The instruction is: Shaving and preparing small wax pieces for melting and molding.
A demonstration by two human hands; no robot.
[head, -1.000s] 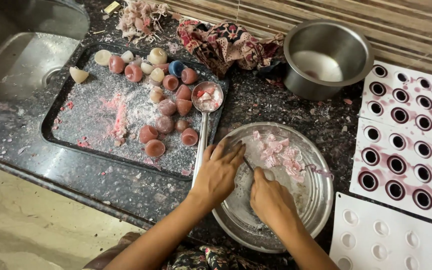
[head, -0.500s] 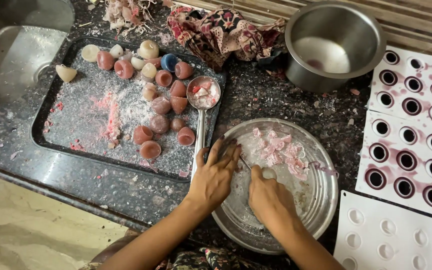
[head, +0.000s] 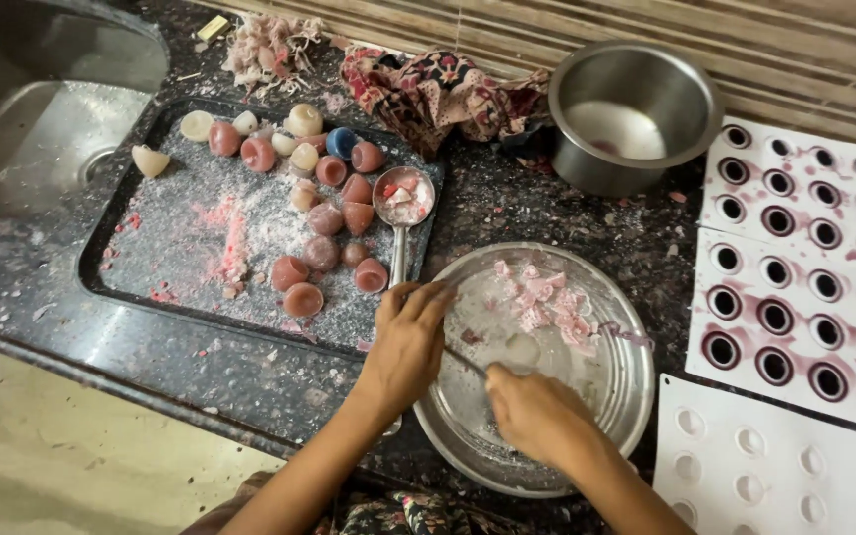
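L hand (head: 406,349) comes up palm-down, fingers curled over the near-left rim of the steel bowl (head: 626,396) w/ the spoon (head: 403,203) just beyond its fingertips, R hand (head: 537,416) beside it inside the bowl, fist clenched on a thin tool (head: 466,361), pink chips (head: 547,302) beyond both.

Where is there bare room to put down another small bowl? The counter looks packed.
Free patches: the left half of the black tray, dusted with crumbs, beside the wax pieces; the counter strip between tray and front edge; the gap between steel pot and steel bowl. Crowded: the bowl under both hands, left hand, right hand, and the white moulds.
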